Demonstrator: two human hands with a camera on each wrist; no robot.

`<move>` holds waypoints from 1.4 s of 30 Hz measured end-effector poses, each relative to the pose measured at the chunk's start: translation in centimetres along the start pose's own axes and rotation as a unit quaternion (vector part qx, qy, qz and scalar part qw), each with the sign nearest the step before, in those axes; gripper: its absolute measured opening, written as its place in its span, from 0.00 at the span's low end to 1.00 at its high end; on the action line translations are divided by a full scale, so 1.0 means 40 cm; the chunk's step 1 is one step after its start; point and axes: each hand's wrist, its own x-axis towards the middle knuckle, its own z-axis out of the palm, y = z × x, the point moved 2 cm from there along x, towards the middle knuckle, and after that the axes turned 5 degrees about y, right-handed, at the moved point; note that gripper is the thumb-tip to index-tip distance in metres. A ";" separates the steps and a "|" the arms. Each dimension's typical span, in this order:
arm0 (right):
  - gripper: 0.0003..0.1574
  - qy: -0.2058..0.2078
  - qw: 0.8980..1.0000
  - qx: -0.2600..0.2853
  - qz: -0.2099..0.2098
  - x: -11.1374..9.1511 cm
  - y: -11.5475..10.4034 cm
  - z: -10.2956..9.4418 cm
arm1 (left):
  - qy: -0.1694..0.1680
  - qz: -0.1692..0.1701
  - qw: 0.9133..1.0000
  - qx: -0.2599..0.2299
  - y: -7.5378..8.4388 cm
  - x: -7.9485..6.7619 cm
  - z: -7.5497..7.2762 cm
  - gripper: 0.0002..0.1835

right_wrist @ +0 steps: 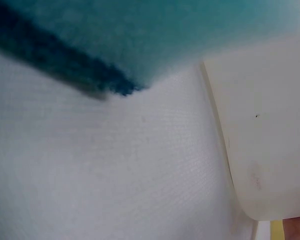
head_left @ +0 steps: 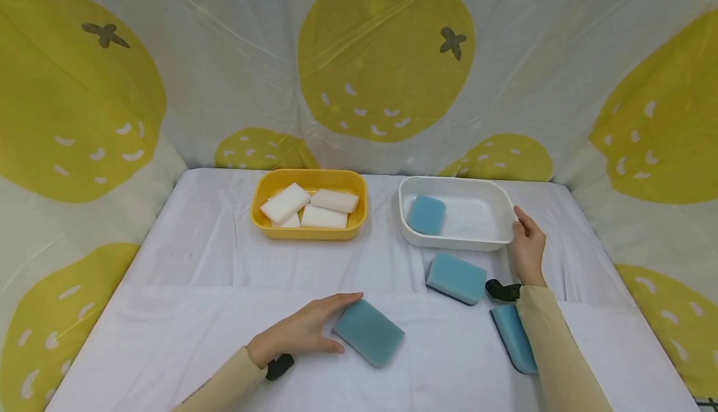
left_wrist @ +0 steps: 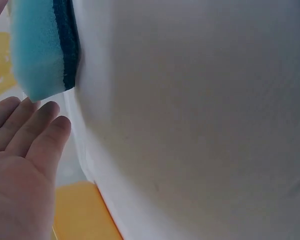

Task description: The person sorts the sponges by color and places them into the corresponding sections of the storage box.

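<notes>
My left hand (head_left: 303, 330) is beside a blue sponge (head_left: 370, 333) lying on the white cloth. Its thumb and fingers are spread around the sponge's left corner. In the left wrist view, the fingers (left_wrist: 37, 132) look fairly straight beside the sponge (left_wrist: 37, 45), whose dark scouring layer shows. At the right end of a white plastic tub (head_left: 460, 244), my right hand (head_left: 528, 244) holds the rim. One blue sponge (head_left: 427, 215) lies inside that tub. Another sponge (head_left: 457, 278) rests in front of it, and a third (head_left: 515, 339) is partly hidden under the right forearm.
A yellow tub (head_left: 308, 234) holding several white sponge blocks (head_left: 324, 217) stands left of the white one. White cloth (head_left: 191, 331) covers the table. Behind and at both sides hangs a curtain (head_left: 235, 44) printed with yellow fruit.
</notes>
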 end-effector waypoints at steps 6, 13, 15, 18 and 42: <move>0.28 -0.003 1.000 -0.002 0.005 -0.001 0.001 -0.001 | -0.002 -0.001 1.000 0.009 0.003 0.004 0.005 0.47; 0.28 -0.006 1.000 0.000 0.001 -0.003 0.001 -0.001 | -0.008 0.004 1.000 0.025 0.004 0.016 0.014 0.45; 0.28 -0.006 1.000 0.002 0.003 -0.002 0.001 -0.001 | -0.009 -0.002 0.999 0.032 0.005 0.020 0.016 0.44; 0.28 -0.008 1.000 0.006 0.006 -0.002 0.002 -0.001 | -0.010 -0.013 0.999 0.040 0.007 0.025 0.018 0.41; 0.28 -0.008 1.000 0.002 0.004 -0.001 0.003 -0.002 | 0.077 0.029 0.996 0.044 0.046 0.071 -0.063 0.37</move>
